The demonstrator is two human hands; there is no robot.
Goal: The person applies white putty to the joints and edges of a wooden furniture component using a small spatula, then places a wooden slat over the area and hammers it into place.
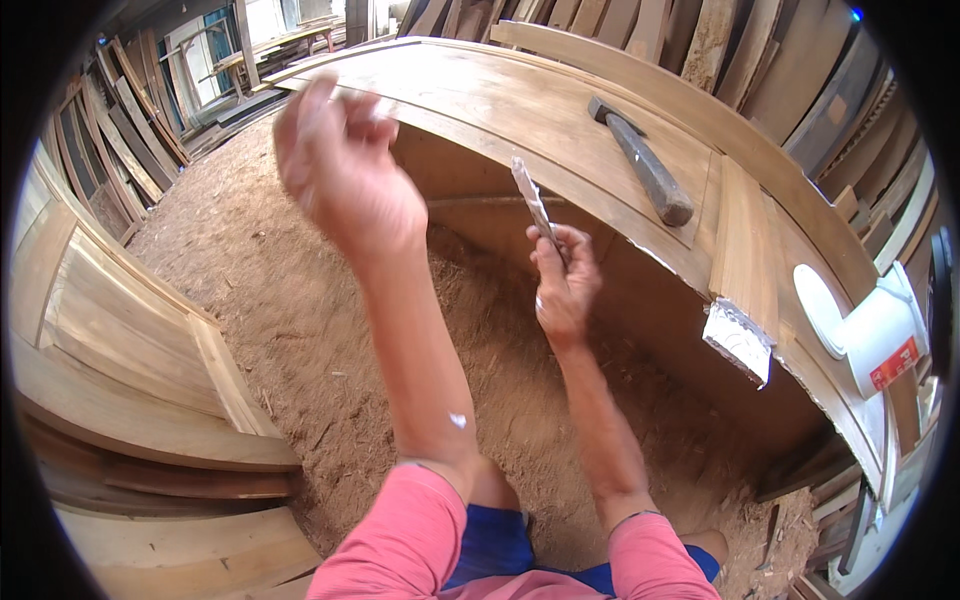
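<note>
My right hand (568, 290) grips a thin stick (530, 192) upright, its upper part smeared with white paste. The stick is in front of the near edge of a wooden panel (470, 85). My left hand (345, 165) is raised near the panel's left end, its fingers bent but smeared by motion; nothing plainly shows in it. A white dab sits on my left forearm. On the panel lies a hammer (650, 170) with a dark, worn handle. White paste covers the end of a wooden crosspiece (738, 342) at the panel's near right edge.
To the right, a white plastic tub (880, 330) lies on its side by a round white lid (820, 310). Framed wooden panels (140, 340) stand close at left. Boards (710, 50) lean along the back. Sawdust and shavings cover the ground (300, 340).
</note>
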